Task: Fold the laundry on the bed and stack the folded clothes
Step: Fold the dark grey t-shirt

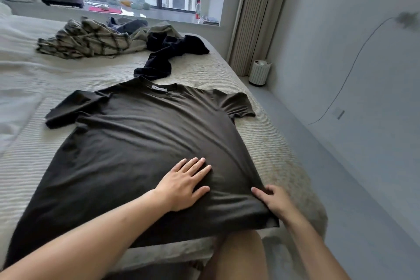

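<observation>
**1 T-shirt spread flat, 2 hands on its lower edge**

Nearest to me, the person's left hand (185,183) lies palm-down on the lower part of 1 dark T-shirt (141,143), its fingers straight and slightly apart, pressing the cloth. Just beside it, the right hand (271,200) holds the shirt's lower right edge, thumb on top of the fabric and fingers curled toward the hem; how far they reach under it I cannot tell.

The shirt lies face-up across the ribbed bed cover (268,143), collar pointing away, both sleeves spread out, the hem reaching the near edge of the bed.

Farther off, touching the collar area, 1 black garment (168,57) trails in a crumpled strip. Beyond it sit 1 plaid garment (86,41), 1 olive piece (156,29) and 1 dark blue piece (129,25), all heaped together unfolded.

On the floor to the right stands 1 white ribbed bin (259,73). On the windowsill (159,15) stands 1 bottle (198,10) with a red cap.
</observation>
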